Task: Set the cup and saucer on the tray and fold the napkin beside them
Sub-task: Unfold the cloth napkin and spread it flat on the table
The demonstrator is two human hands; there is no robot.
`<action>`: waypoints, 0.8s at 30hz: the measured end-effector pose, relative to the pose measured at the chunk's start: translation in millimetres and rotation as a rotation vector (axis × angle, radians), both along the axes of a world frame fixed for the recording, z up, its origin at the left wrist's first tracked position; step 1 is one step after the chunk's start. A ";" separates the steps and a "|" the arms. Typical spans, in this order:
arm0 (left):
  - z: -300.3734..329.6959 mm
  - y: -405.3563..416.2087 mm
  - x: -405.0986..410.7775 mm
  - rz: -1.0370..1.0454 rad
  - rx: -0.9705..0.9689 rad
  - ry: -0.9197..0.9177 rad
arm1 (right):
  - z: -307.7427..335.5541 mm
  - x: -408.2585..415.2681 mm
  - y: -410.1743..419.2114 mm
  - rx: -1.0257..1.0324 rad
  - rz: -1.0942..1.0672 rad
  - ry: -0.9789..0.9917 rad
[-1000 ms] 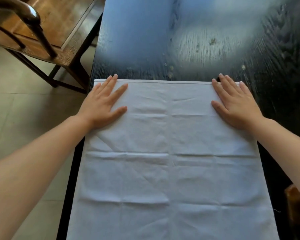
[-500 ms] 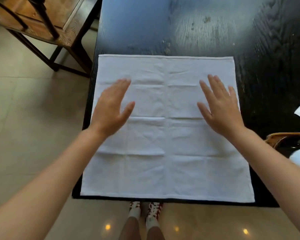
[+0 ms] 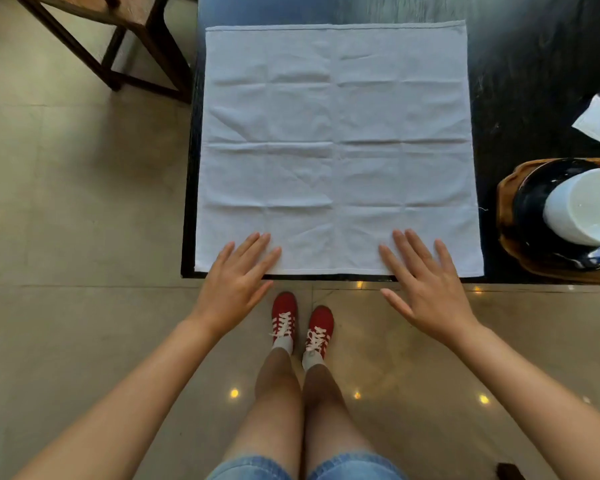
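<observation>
A white cloth napkin (image 3: 336, 147) lies spread flat and square on the black table (image 3: 520, 64), its near edge along the table's front edge. My left hand (image 3: 234, 282) has straight fingers over the napkin's near left part, the fingertips on the cloth. My right hand (image 3: 426, 282) is flat with spread fingers at the near right part. Neither hand holds anything. At the right, a white cup (image 3: 584, 206) stands on a dark saucer (image 3: 534, 202) on a wooden tray (image 3: 508, 188), cut off by the frame edge.
A small folded white paper (image 3: 598, 117) lies on the table behind the tray. A wooden chair (image 3: 125, 39) stands on the tiled floor at the left of the table. My legs and red shoes (image 3: 302, 323) are below the table's front edge.
Both hands slid from the napkin's far corners across the cloth to its near edge. The view tilted down, bringing the tray with cup and saucer into sight.
</observation>
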State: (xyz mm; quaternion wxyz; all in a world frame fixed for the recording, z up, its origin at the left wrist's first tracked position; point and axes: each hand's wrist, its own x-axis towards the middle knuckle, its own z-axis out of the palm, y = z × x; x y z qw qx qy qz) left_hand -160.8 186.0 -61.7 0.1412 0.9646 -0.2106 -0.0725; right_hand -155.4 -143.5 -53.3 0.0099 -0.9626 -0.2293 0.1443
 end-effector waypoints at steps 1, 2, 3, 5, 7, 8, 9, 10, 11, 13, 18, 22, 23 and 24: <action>-0.2 1.3 -0.3 -0.008 0.002 -0.026 | -0.5 0.2 -0.4 -0.007 0.005 -0.009; -0.7 1.7 -0.6 -0.010 -0.001 -0.047 | -1.3 0.5 -0.7 0.000 0.012 -0.030; -1.4 1.6 -0.3 -0.008 -0.003 -0.065 | -2.8 1.5 -1.6 0.024 0.023 -0.064; -2.2 0.8 -1.5 -0.009 -0.007 -0.111 | -6.9 0.8 -5.2 0.091 0.059 -0.160; -2.9 1.3 -3.5 -0.024 -0.008 -0.187 | -8.9 -0.6 -11.3 0.131 0.117 -0.264; -2.9 2.3 -4.6 -0.038 0.002 -0.226 | -8.3 -1.5 -13.8 0.136 0.143 -0.302; -2.6 3.8 -5.6 -0.056 0.015 -0.254 | -7.5 -2.6 -15.4 0.143 0.165 -0.328; -2.5 5.7 -6.2 -0.075 0.019 -0.272 | -6.1 -3.4 -16.6 0.158 0.178 -0.344; -1.8 7.8 -6.1 -0.091 0.008 -0.274 | -4.6 -3.6 -17.6 0.181 0.185 -0.352; 2.5 12.2 -4.1 -0.104 -0.057 -0.238 | 0.6 -1.7 -19.2 0.241 0.181 -0.354; 21.2 20.9 3.2 -0.071 -0.176 -0.052 | 21.1 7.6 -18.8 0.318 0.156 -0.255; 40.9 24.5 22.4 0.151 -0.338 0.254 | 42.8 24.0 -14.8 0.302 -0.048 -0.002; 46.1 26.2 30.4 0.185 -0.345 0.296 | 47.4 30.9 -15.4 0.287 -0.067 0.047; 51.6 27.3 39.6 0.202 -0.339 0.324 | 51.6 39.2 -17.2 0.278 -0.059 0.064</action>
